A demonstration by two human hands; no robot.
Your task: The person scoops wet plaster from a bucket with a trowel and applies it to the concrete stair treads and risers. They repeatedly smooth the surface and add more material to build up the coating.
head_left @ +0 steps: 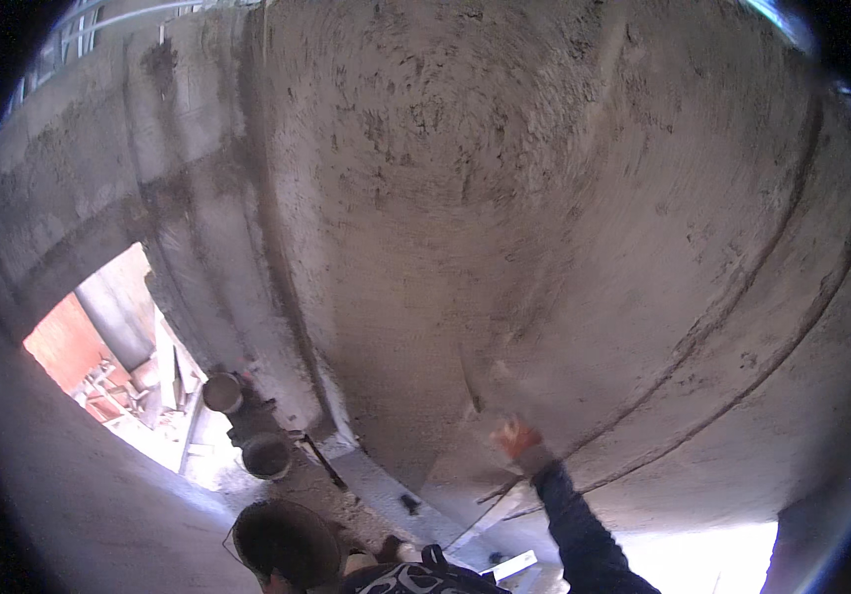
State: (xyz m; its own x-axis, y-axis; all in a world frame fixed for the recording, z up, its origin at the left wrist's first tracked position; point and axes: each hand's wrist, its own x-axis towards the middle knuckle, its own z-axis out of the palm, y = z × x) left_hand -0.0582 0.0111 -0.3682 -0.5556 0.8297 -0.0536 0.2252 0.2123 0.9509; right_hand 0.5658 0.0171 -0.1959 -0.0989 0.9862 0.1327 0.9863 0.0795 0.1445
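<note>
Pressing my gloved right hand (517,439) on the plastered wall (544,247), grip unclear (blurred); left hand out of view. Two buckets (267,455) on the floor (366,495) at lower left.

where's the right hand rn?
Head view, lower centre-right: the right hand, in an orange glove, is raised against the grey plastered wall, above a flat straightedge leaning at the wall's foot.

Rough plastered wall (544,198) filling centre and right of frame, open gap at lower left, two buckets (223,392) beside it, dark pan (287,543) at bottom centre
</note>
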